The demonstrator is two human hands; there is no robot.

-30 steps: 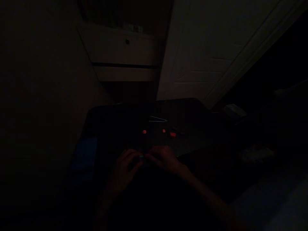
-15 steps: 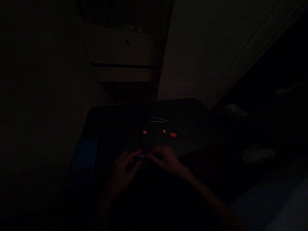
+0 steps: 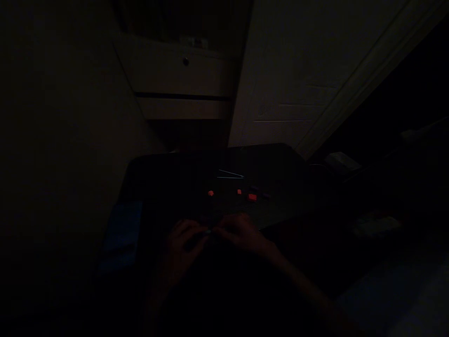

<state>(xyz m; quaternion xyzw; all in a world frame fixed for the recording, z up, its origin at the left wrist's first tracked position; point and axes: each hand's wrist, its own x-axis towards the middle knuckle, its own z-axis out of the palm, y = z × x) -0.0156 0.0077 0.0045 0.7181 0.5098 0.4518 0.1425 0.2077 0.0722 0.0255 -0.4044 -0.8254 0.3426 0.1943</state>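
The scene is very dark. My left hand [image 3: 182, 250] and my right hand [image 3: 240, 234] meet fingertip to fingertip at the near edge of a dark table [image 3: 168, 182]. Between the fingertips sits a tiny pale piece [image 3: 208, 230], pinched by both hands; its shape is too dim to tell. Beyond the hands, three small red pieces lie on the table: one at the left [image 3: 210, 193], a smaller one [image 3: 239, 191] and a larger one [image 3: 252, 197]. A thin pale tool like tweezers [image 3: 229, 175] lies farther back.
A blue object [image 3: 121, 231] rests at the table's left edge. Behind the table stand a light cabinet with a drawer knob [image 3: 185, 61] and a pale door [image 3: 291, 93]. A pale boxy item [image 3: 342, 161] sits to the right.
My hands have stayed together at the table's near edge, shifting only slightly. The small piece between the fingertips shows less of its greenish tint now.
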